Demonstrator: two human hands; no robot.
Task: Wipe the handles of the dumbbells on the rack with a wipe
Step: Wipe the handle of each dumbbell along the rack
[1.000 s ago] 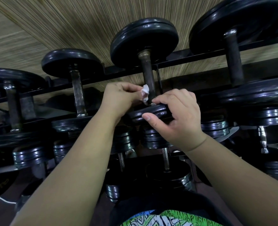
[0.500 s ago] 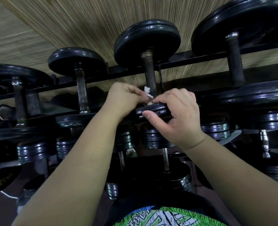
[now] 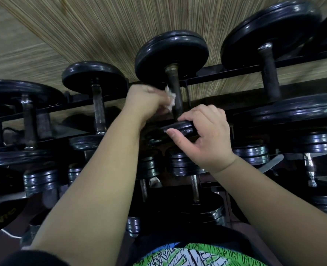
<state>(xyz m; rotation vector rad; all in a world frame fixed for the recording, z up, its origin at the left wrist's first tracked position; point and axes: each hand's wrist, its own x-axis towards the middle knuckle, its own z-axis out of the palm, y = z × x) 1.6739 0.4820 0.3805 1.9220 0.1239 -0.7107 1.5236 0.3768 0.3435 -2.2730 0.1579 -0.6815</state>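
Now: left hand (image 3: 145, 104) bunched round white wipe (image 3: 170, 98), pressing it against left side of middle dumbbell's handle (image 3: 175, 89), about mid-shaft. Hand blurred, so likely mid-stroke. Right hand (image 3: 206, 135) pinches near plate (image 3: 180, 127), fingers over rim, thumb beneath. Probable reason: steady dumbbell so it won't roll on rack (image 3: 235, 72) under rubbing. Neighbouring dumbbells (image 3: 98, 104) lie parallel, handles exposed, within reach for later wiping.

Dim, motion-blurred, wide-angle edge distortion

Wipe (image 3: 170, 99) left of dumbbell handle (image 3: 173, 84)
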